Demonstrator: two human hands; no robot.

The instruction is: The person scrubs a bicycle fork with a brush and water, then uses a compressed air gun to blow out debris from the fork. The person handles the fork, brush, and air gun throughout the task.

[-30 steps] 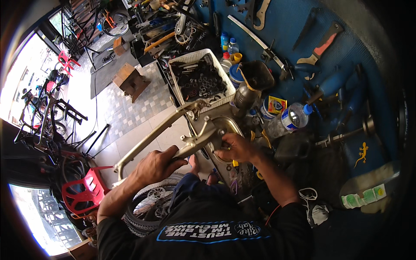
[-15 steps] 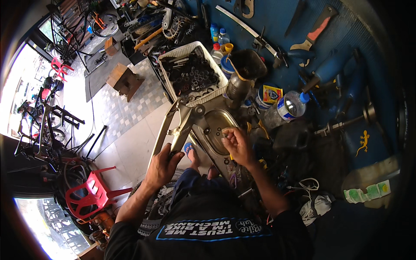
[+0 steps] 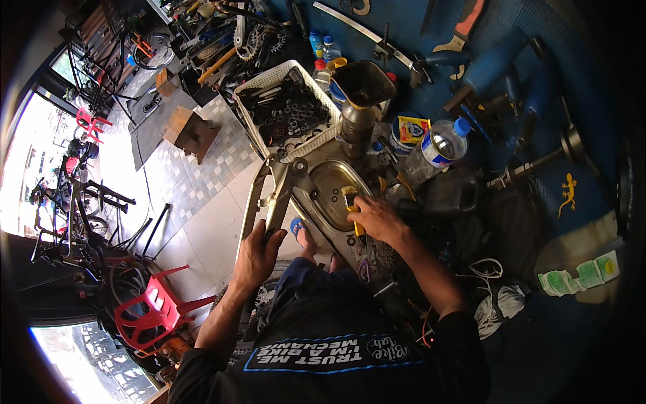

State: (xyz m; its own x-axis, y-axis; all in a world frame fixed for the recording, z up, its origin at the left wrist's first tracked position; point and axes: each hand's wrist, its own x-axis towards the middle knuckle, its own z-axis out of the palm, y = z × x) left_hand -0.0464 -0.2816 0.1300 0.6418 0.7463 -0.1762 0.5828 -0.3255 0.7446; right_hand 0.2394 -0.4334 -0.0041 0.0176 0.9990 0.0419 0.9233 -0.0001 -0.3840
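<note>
My left hand (image 3: pixel 254 257) is closed around the lower part of a bare-metal bicycle frame section (image 3: pixel 278 199), which stands tilted at the left of the workbench. Its upper end, with a round bore, reaches beside an oval metal tray (image 3: pixel 313 179). Over the tray's right side, my right hand (image 3: pixel 378 218) grips a yellow-handled paintbrush (image 3: pixel 357 225), its tan bristles pointing away from me. Small dark rings (image 3: pixel 334 196) lie in the tray. Part of the brush is hidden by my fingers.
Behind the tray stand a white basket (image 3: pixel 296 67) of small parts and a cut-open dark container (image 3: pixel 364 84). A clear bottle (image 3: pixel 431 149) with a blue cap is at the right. A red plastic chair (image 3: pixel 159 306) stands on the floor at left.
My right hand, its fingers pinched together over the tray before, now holds the yellow-handled brush with its bristles showing. My left hand keeps its grip on the frame section. The view has shifted slightly.
</note>
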